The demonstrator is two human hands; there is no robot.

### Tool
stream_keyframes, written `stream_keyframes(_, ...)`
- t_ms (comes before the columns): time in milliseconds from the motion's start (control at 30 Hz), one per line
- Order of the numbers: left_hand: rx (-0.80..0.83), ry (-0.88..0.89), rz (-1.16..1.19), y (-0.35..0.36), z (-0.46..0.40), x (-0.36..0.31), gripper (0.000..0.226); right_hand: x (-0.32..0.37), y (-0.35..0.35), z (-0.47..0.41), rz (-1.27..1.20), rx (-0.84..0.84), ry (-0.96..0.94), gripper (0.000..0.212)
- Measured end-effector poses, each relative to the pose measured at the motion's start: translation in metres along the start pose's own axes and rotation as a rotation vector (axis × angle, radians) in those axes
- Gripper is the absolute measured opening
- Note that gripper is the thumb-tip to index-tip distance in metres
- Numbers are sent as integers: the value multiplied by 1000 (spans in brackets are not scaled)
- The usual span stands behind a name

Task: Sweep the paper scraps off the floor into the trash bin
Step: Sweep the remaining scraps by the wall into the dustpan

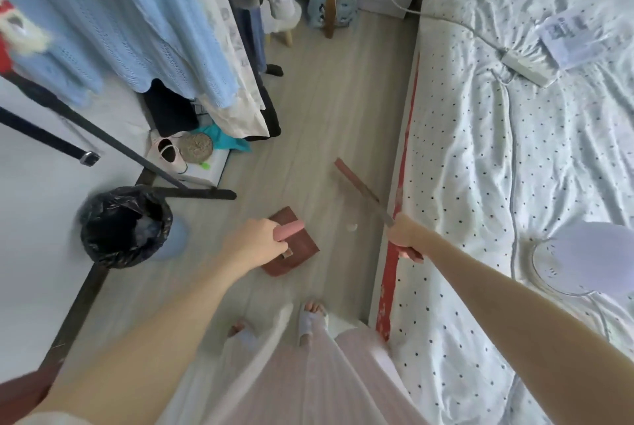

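My left hand (pixel 255 244) grips the pink handle of a brown dustpan (pixel 295 253), whose pan rests on the floor in front of my feet. My right hand (pixel 406 237) grips the shaft of a broom (pixel 356 186); its reddish head points away across the floor near the bed's edge. One small white paper scrap (pixel 351 226) lies on the floor between the dustpan and the broom. The trash bin (pixel 125 225), lined with a black bag, stands to the left of the dustpan.
A bed (pixel 514 184) with dotted sheets fills the right side, with a power strip (pixel 525 67) and a white fan (pixel 583 260) on it. A clothes rack (pixel 137 30) with hanging garments, shoes and a box crowds the left. The floor strip between is narrow.
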State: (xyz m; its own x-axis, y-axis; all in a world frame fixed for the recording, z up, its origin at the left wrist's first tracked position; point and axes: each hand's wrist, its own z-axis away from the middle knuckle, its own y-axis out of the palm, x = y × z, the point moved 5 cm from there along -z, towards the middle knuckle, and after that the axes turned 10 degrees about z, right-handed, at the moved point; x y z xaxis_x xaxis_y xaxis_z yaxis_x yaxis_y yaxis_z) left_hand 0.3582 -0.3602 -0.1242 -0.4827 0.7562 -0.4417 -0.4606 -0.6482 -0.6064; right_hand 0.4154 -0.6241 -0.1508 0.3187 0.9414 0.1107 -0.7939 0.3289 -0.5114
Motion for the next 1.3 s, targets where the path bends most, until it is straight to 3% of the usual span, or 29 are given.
stream_keyframes(200,105,22,-8,45,-16,12,20,-33,28,-23,174,24,82,29)
stream_keyframes(367,82,-3,6,50,-21,22,10,-40,55,-21,403,130,36,27)
stream_keyframes(567,94,20,-33,47,-19,27,6,-34,12,-2,-124,267,-41,17)
stream_keyframes(667,74,1,6,46,-12,32,11,-19,-2,13,-137,263,-82,11)
stream_keyframes(867,-21,-82,233,25,9,47,14,6,8,9,60,120,-107,20)
stream_keyframes(1067,-345,-204,514,-48,64,99,19,66,7,26,-54,30,-113,27)
stream_keyframes(1200,-331,-254,657,-72,114,157,21,104,19,36,-105,80,-32,49)
stream_keyframes(1300,-346,-284,848,-87,149,203,26,127,27,48,-105,136,-23,46)
